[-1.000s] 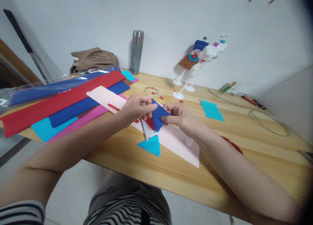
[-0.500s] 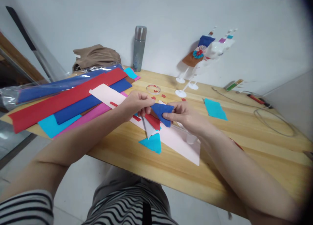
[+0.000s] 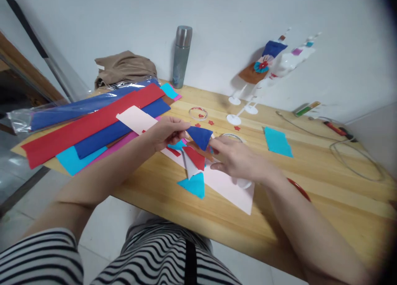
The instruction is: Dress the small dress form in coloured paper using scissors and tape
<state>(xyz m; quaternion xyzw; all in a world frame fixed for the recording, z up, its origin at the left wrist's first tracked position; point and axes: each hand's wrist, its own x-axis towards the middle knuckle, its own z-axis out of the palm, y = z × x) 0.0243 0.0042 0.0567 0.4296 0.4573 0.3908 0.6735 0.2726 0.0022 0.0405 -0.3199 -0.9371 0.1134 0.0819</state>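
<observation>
My left hand (image 3: 169, 132) pinches the left corner of a blue paper triangle (image 3: 201, 137), held just above the table. Beside the triangle's right edge is my right hand (image 3: 231, 155), its thumb apart from the fingers; whether the fingertips touch the paper I cannot tell. Below both hands lie a red paper piece (image 3: 194, 157), a whitish folded piece (image 3: 191, 169) and a light blue triangle (image 3: 195, 186). They rest on or by a pale pink sheet (image 3: 231, 190). A clear ring-shaped item (image 3: 233, 136) shows partly behind my right hand.
Coloured paper strips, a red one (image 3: 93, 122) on top, lie left on the wooden table (image 3: 142, 181). Toward the wall stand a flask (image 3: 182, 55) and decorated balloon figures (image 3: 263, 66). A light blue square (image 3: 277, 141), a cable (image 3: 338, 146) and small red flowers (image 3: 211, 123) lie rightward.
My right hand has let go of the blue triangle's lower right part, and its thumb has come away. My left hand still holds the left corner. The view has shifted slightly.
</observation>
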